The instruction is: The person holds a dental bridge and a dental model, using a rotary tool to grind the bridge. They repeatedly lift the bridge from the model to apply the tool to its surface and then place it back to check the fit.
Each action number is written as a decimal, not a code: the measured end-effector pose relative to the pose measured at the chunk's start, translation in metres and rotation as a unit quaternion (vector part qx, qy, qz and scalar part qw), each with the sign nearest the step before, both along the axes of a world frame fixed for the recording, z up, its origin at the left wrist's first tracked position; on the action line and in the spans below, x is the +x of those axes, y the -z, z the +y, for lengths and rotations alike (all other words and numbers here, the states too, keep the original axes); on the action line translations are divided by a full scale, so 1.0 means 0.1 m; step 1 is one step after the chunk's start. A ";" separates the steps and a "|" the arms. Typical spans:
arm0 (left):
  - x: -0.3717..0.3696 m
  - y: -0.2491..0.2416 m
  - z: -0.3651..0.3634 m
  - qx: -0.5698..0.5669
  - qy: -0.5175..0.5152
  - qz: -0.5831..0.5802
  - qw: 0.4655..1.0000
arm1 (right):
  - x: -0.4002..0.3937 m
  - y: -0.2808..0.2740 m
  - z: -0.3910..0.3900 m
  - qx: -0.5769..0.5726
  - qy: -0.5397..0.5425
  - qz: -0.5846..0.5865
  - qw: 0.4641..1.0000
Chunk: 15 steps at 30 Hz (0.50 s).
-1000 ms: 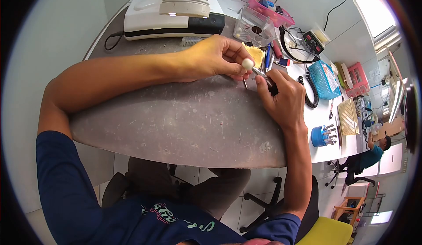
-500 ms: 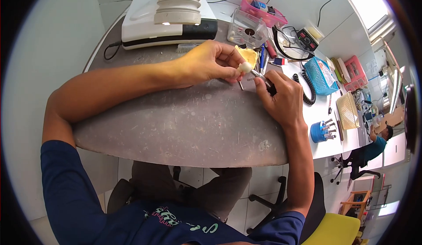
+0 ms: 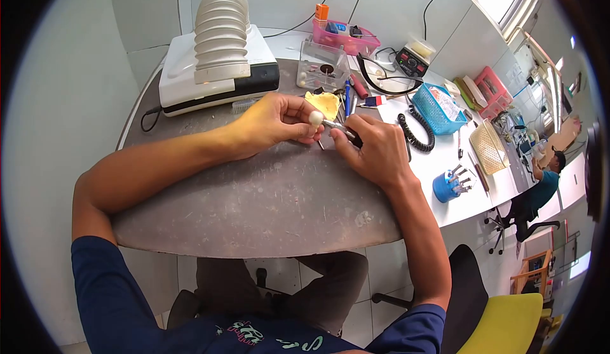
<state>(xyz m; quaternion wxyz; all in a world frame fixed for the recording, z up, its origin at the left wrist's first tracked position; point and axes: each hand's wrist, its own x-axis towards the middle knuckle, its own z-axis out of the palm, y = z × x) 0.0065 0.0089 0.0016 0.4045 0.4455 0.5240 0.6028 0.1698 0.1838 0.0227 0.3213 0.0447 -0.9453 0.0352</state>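
Observation:
Between the thumb and fingers of my left hand is a small off-white, rounded piece, tooth-like in look. My right hand wraps round a metal rotary handpiece, its tip pointing left at the white piece and right at its surface. Both hands are raised over the scratched grey worktop. Just behind them lies a pale yellow plaster cast, with a blue pen-like tool beside it. A thin metal rod shows below the left fingertips.
A white box unit with a ribbed hose stands back left. Behind the hands are a clear plastic box and a pink tray. To the right sit a coiled cord, blue basket and blue bur holder. A person sits far right.
The view has shifted, so the bench and both hands appear farther left and lower. Both hands keep their holds, with the handpiece tip still at the white piece.

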 end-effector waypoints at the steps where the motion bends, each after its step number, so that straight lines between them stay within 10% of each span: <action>1: 0.01 -0.01 0.00 -0.001 0.002 0.000 1.000 | 0.00 0.01 -0.01 0.000 -0.003 0.002 1.000; 15: 0.00 -0.03 -0.02 -0.004 -0.008 0.003 1.000 | 0.04 0.01 0.05 -0.013 0.019 -0.013 1.000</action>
